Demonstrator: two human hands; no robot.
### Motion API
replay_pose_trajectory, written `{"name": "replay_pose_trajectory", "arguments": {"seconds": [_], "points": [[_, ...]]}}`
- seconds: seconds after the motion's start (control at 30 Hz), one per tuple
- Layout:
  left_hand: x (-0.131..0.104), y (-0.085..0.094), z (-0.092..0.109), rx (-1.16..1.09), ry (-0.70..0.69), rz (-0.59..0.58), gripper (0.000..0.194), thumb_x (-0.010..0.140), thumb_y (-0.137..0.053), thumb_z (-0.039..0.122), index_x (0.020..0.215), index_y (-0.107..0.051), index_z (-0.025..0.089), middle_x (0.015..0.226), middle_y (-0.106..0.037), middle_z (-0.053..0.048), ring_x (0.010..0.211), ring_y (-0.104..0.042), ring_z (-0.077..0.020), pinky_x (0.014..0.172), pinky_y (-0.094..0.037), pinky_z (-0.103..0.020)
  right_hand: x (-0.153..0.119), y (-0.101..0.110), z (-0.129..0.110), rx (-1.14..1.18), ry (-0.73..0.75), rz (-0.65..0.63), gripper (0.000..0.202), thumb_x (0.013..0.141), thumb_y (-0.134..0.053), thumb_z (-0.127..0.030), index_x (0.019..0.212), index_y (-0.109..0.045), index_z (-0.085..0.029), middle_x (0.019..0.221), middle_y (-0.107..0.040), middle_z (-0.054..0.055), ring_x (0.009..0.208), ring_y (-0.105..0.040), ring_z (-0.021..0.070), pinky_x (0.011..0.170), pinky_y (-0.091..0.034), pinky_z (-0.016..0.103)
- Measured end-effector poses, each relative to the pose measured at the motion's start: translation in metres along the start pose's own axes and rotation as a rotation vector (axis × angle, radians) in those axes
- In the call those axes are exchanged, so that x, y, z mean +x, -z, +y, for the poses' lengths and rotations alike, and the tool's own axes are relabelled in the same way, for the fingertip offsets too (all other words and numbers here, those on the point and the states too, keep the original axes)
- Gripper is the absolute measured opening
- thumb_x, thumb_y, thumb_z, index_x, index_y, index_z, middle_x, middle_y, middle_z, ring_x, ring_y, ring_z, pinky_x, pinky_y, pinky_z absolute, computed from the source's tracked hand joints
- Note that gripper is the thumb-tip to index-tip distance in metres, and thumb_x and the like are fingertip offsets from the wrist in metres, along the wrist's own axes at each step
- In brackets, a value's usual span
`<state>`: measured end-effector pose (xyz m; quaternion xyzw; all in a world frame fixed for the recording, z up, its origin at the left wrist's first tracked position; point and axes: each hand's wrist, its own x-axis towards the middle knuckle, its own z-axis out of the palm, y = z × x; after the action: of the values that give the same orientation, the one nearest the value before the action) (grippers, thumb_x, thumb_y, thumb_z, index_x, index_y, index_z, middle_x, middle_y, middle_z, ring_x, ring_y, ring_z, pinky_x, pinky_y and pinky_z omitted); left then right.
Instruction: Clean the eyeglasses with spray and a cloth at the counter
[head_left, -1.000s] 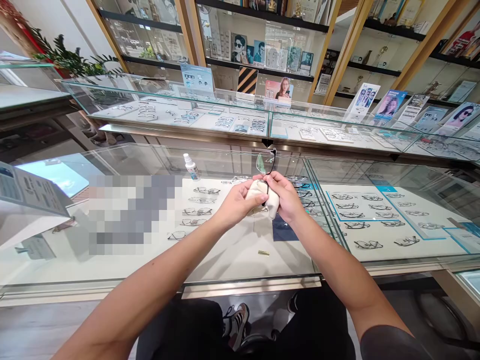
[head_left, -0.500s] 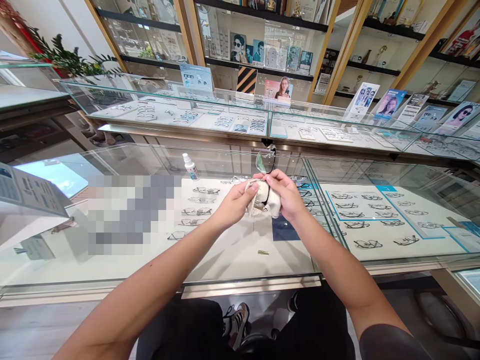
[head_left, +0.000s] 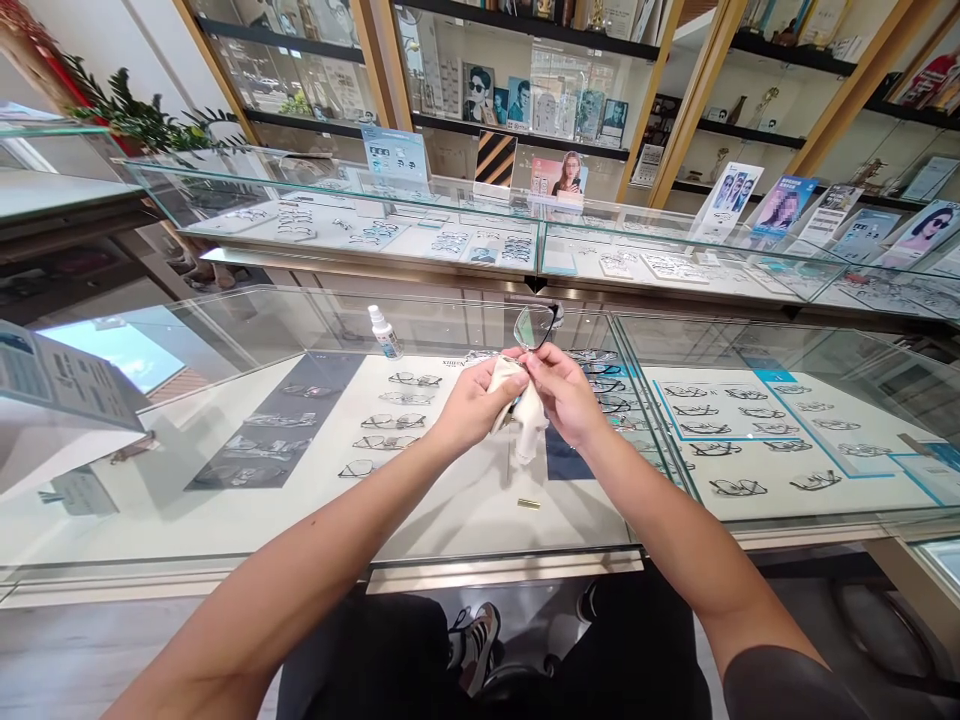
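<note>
Above the glass counter, my left hand (head_left: pixel 474 405) is closed on a pale cloth (head_left: pixel 529 425), which hangs down between the two hands. My right hand (head_left: pixel 568 392) pinches a pair of glasses (head_left: pixel 535 326) near the middle of the frame. One lens sticks up beyond my fingers; the other part is hidden by the cloth and my left hand. A white spray bottle (head_left: pixel 385 334) stands on the counter to the left of my hands. A small gold-coloured bar (head_left: pixel 529 503) lies nearer to me.
Rows of glasses (head_left: pixel 390 420) lie inside the glass display counter (head_left: pixel 495 572). At the left stands a printed sign (head_left: pixel 71 385). Behind are a second display case (head_left: pixel 367 262), upright cards and shelves.
The cloth now hangs lower between my hands, and the dark band that showed across it is gone. The glasses have turned slightly, and my right hand has shifted a little.
</note>
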<state>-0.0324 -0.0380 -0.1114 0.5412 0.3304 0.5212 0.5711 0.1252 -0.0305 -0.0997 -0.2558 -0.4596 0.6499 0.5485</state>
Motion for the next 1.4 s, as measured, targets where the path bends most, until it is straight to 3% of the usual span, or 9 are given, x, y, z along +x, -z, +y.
{"name": "replay_pose_trajectory", "arguments": {"seconds": [0.17,0.33,0.6,0.83,0.93,1.03,1.17,1.3,1.4], "points": [[0.004,0.003,-0.002,0.033,-0.039,0.039,0.064,0.085,-0.083,0.07,0.114,-0.076,0.014,0.086,-0.073,-0.004,0.073,-0.06,-0.0142,0.064,-0.047,-0.024,0.001,-0.001,-0.001,-0.027,0.045,-0.05,0.037,0.078,-0.092,-0.053,0.084,-0.069,-0.025,0.113,-0.083,0.003,0.094,-0.073,0.0185,0.086,-0.059,0.03],[0.007,0.008,0.0,-0.017,0.085,-0.044,0.065,0.085,-0.079,0.076,0.104,-0.076,0.014,0.076,-0.07,-0.002,0.065,-0.061,-0.0142,0.061,-0.05,-0.025,0.005,0.006,-0.006,0.05,0.059,0.008,0.035,0.078,-0.093,-0.046,0.08,-0.066,-0.024,0.106,-0.085,0.003,0.082,-0.071,0.0165,0.079,-0.06,0.03],[0.015,0.019,0.013,-0.179,0.129,0.029,0.064,0.083,-0.087,0.068,0.114,-0.076,0.012,0.096,-0.083,-0.012,0.095,-0.079,-0.0278,0.083,-0.063,-0.036,0.012,0.024,-0.02,-0.001,0.17,0.101,0.024,0.088,-0.083,-0.041,0.084,-0.066,-0.025,0.106,-0.082,0.003,0.09,-0.07,0.0169,0.082,-0.057,0.031],[0.027,0.032,0.011,-0.289,-0.03,0.154,0.054,0.092,-0.082,0.059,0.116,-0.076,0.011,0.109,-0.083,-0.015,0.113,-0.077,-0.0296,0.105,-0.06,-0.042,0.013,0.028,-0.02,-0.102,0.243,0.067,0.022,0.09,-0.081,-0.045,0.087,-0.07,-0.026,0.099,-0.081,0.001,0.097,-0.07,0.0193,0.093,-0.054,0.034],[0.025,0.033,0.01,-0.173,-0.105,0.138,0.058,0.097,-0.074,0.064,0.126,-0.073,0.014,0.111,-0.082,-0.013,0.111,-0.076,-0.0287,0.102,-0.06,-0.042,0.013,0.027,-0.018,-0.191,0.289,0.09,0.026,0.09,-0.08,-0.049,0.088,-0.07,-0.026,0.097,-0.08,0.002,0.1,-0.07,0.0203,0.098,-0.053,0.036],[0.015,0.023,0.007,0.163,-0.266,0.11,0.063,0.101,-0.063,0.07,0.132,-0.073,0.015,0.105,-0.08,-0.01,0.102,-0.073,-0.0258,0.094,-0.059,-0.038,0.012,0.024,-0.012,-0.336,0.366,0.213,0.028,0.088,-0.082,-0.051,0.088,-0.071,-0.025,0.096,-0.078,0.003,0.098,-0.069,0.0209,0.096,-0.053,0.036],[-0.003,-0.003,-0.003,0.53,-0.384,-0.083,0.064,0.113,-0.042,0.061,0.154,-0.061,0.017,0.104,-0.078,-0.01,0.091,-0.072,-0.0237,0.09,-0.059,-0.038,0.008,0.017,0.001,-0.486,0.467,0.372,0.029,0.091,-0.079,-0.05,0.088,-0.072,-0.022,0.091,-0.071,0.003,0.09,-0.066,0.0193,0.088,-0.053,0.034],[-0.01,-0.016,-0.01,0.675,-0.477,-0.21,0.063,0.114,-0.037,0.054,0.163,-0.053,0.018,0.154,-0.065,-0.018,0.146,-0.06,-0.0325,0.126,-0.044,-0.048,0.004,0.014,0.007,-0.508,0.542,0.496,0.027,0.093,-0.077,-0.047,0.09,-0.073,-0.02,0.09,-0.069,0.003,0.089,-0.065,0.0189,0.086,-0.053,0.033],[-0.011,-0.013,-0.008,0.737,-0.46,-0.26,0.062,0.114,-0.038,0.055,0.159,-0.058,0.017,0.168,-0.053,-0.016,0.161,-0.045,-0.032,0.134,-0.034,-0.047,0.004,0.016,0.002,-0.49,0.569,0.577,0.027,0.093,-0.077,-0.047,0.091,-0.073,-0.02,0.091,-0.071,0.004,0.089,-0.065,0.019,0.085,-0.053,0.033]]}}
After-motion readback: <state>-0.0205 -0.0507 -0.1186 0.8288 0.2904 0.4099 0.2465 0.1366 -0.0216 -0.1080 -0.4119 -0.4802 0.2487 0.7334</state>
